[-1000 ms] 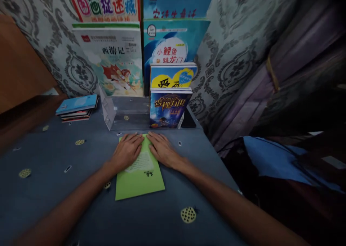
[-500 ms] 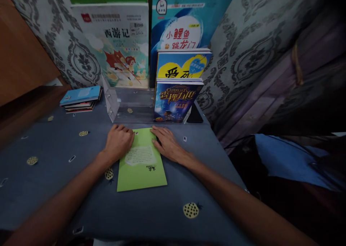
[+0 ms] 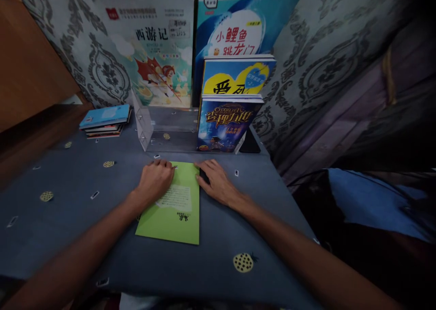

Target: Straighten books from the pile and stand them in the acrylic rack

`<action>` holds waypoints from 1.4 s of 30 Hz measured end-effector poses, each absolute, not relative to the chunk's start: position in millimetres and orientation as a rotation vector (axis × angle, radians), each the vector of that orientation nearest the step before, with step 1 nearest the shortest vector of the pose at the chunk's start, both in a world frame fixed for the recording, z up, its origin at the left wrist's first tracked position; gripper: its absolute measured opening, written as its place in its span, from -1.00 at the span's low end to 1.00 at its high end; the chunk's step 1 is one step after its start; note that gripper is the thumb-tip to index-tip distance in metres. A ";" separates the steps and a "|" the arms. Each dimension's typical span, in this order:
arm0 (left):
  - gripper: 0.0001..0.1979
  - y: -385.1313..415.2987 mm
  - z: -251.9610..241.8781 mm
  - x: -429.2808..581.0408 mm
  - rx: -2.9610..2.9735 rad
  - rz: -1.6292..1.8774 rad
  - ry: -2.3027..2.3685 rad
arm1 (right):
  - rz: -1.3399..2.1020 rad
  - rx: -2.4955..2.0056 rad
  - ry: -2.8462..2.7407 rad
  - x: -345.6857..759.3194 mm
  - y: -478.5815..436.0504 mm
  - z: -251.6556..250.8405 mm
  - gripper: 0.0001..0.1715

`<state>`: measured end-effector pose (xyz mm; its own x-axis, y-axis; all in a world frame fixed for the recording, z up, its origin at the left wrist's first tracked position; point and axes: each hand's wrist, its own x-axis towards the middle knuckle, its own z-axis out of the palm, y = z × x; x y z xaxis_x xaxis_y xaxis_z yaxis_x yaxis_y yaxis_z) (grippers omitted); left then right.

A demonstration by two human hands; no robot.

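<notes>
A thin green book (image 3: 182, 228) lies flat on the dark table, slightly tilted, its printed text block upside down to me. My left hand (image 3: 156, 179) is curled over its far left corner, the fingers bent and gripping the edge. At the far right corner my right hand (image 3: 218, 183) rests with fingers stretched out, fingertips touching the book and the thumb apart. Just beyond both hands stands a clear acrylic book stand (image 3: 170, 144). A dark blue book (image 3: 225, 128) stands in its front right part, with a blue and yellow book (image 3: 235, 76) behind it.
Behind stand a white picture-cover book (image 3: 163, 74) and a teal book (image 3: 269, 24). A small stack of books (image 3: 105, 119) lies at the left. A black flat object (image 3: 251, 142) sits right of the stand. Patterned wallpaper (image 3: 306, 74) and a curtain (image 3: 354, 110) border the table.
The green book has turned clockwise, its near end swinging left. Both hands stay at its far corners. The view has shifted slightly.
</notes>
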<state>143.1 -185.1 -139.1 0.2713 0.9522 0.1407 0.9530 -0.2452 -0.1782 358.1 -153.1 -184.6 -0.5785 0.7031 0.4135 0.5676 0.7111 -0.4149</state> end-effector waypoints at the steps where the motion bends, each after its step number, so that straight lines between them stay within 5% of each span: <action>1: -0.64 -184.8 -140.8 142.6 -2.320 -0.033 -1.744 | 0.321 -0.962 -2.357 358.0 -153.7 -183.9 -0.62; 18: -0.59 -182.0 -169.0 148.7 -2.662 -0.424 -1.539 | 0.369 -0.963 -2.352 356.2 -155.7 -180.0 -0.61; 42: -0.55 -177.1 -170.2 141.9 -2.913 -0.349 -1.303 | 0.417 -0.922 -2.324 363.1 -160.9 -188.6 -0.48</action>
<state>141.9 -177.1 -170.2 0.6473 0.7432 0.1692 0.7283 -0.6685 0.1503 363.1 -160.9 -188.6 -0.5803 0.7015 0.4137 0.5139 0.7095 -0.4821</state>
